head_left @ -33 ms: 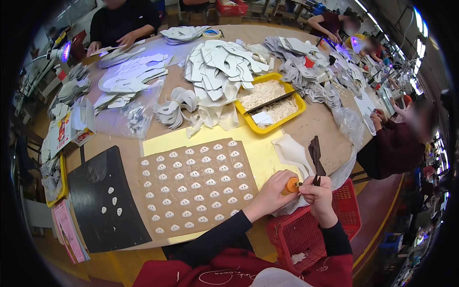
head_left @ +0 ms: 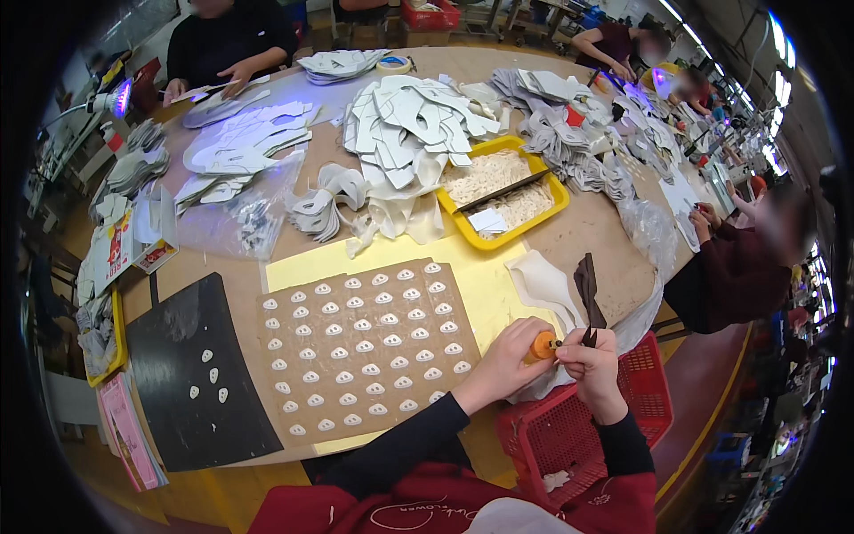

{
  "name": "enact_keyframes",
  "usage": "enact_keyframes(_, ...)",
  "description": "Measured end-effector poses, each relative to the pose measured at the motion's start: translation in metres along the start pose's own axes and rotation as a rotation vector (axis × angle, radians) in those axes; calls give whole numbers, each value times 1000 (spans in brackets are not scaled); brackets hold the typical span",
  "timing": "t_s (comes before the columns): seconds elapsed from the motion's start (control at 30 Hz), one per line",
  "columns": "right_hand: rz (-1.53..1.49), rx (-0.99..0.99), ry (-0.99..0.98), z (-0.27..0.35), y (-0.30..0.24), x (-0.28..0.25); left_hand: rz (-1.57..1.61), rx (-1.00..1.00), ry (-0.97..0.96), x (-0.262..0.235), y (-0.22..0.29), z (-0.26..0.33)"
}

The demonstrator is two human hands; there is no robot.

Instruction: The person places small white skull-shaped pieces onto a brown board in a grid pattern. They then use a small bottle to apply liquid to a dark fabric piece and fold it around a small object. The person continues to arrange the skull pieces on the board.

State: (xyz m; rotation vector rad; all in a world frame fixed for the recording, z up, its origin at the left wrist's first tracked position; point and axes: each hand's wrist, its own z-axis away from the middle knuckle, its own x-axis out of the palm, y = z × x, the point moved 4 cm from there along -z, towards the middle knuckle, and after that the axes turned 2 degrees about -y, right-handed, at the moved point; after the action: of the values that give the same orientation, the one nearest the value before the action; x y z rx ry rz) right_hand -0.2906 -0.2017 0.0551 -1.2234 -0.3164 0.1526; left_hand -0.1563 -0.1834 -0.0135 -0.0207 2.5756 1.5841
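My left hand (head_left: 507,362) is wrapped around an orange round-topped object (head_left: 543,344), perhaps a small bottle; most of it is hidden by the fingers. My right hand (head_left: 589,367) pinches at the dark tip of that object, and what lies between the fingertips is too small to make out. Just above the right hand, a dark brown strip (head_left: 587,289) runs down toward its fingers. Beside both hands lies a cream fabric piece (head_left: 543,280). Left of them is a brown cardboard sheet (head_left: 345,317) carrying rows of small white rounded pieces with dark holes.
A black board (head_left: 169,356) with several white pieces lies at the left. Beyond the cardboard are a yellow tray (head_left: 507,238) of small cream bits and piled white cut pieces (head_left: 409,120). A red basket (head_left: 543,436) stands below my hands. Other people work around the table.
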Motion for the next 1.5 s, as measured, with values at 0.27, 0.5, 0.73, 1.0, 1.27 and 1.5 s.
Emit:
enact_keyframes(0.27,-183,-22,-27,-7,5,-2,43,-5,-16,0,-3,-4)
enact_keyframes(0.5,-192,-50,13,1,1,2,-5,61,10,1,1,-2)
enact_keyframes(0.73,-391,-654,-98,32,-60,-22,15,-2,19,7,-10,0)
enact_keyframes(1.0,1049,-446,60,17,-26,8,74,-74,52,3,1,-5)
enact_keyframes(1.27,1080,-531,-42,12,-17,17,-25,52,67,-5,3,-4)
enact_keyframes(1.5,770,-355,-383,-2,-18,6,12,163,45,0,14,-9)
